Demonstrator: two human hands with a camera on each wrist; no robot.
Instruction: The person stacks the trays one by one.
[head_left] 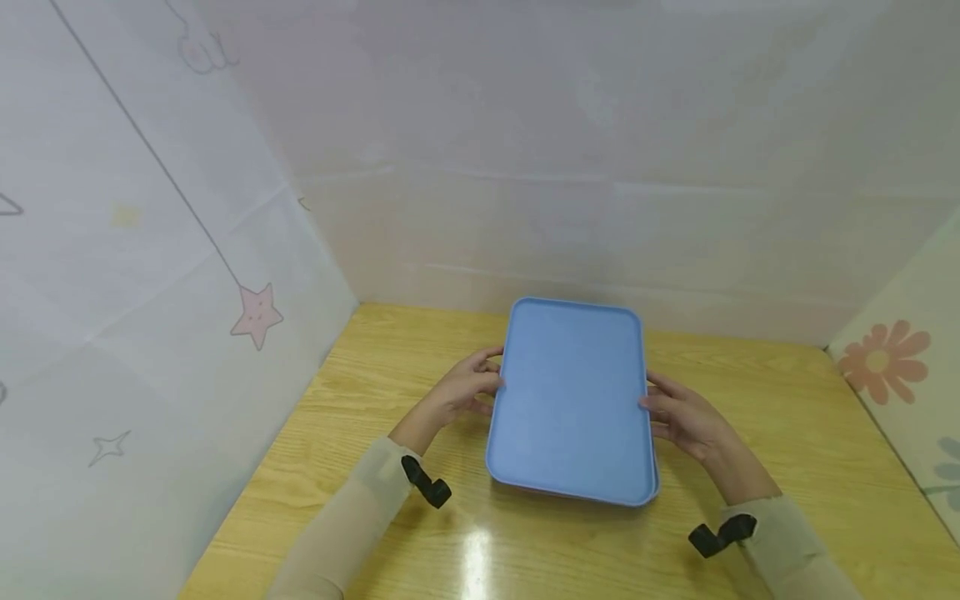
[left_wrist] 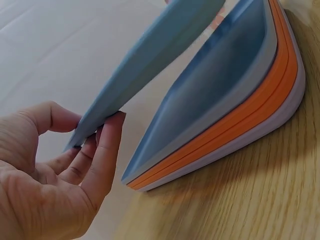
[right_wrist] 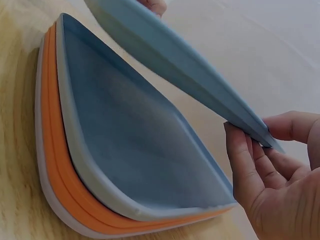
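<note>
A flat blue tray (head_left: 573, 400) is held by its two long sides, raised over a stack of trays. My left hand (head_left: 471, 385) pinches its left edge, thumb on top and fingers underneath. On the opposite edge my right hand (head_left: 682, 414) grips the same way. In the left wrist view a gap shows between the lifted tray (left_wrist: 145, 55) and the stack. The stack has another blue tray (right_wrist: 125, 125) on top, orange trays (right_wrist: 60, 155) below it, and a pale lilac tray (right_wrist: 47, 187) at the bottom. From the head view the lifted tray hides most of the stack.
The stack stands on a wooden table (head_left: 360, 517). Behind the table hangs a pale sheet (head_left: 480, 225); a sheet with a pink star (head_left: 257, 316) is at the left, and one with a red flower (head_left: 877, 360) at the right.
</note>
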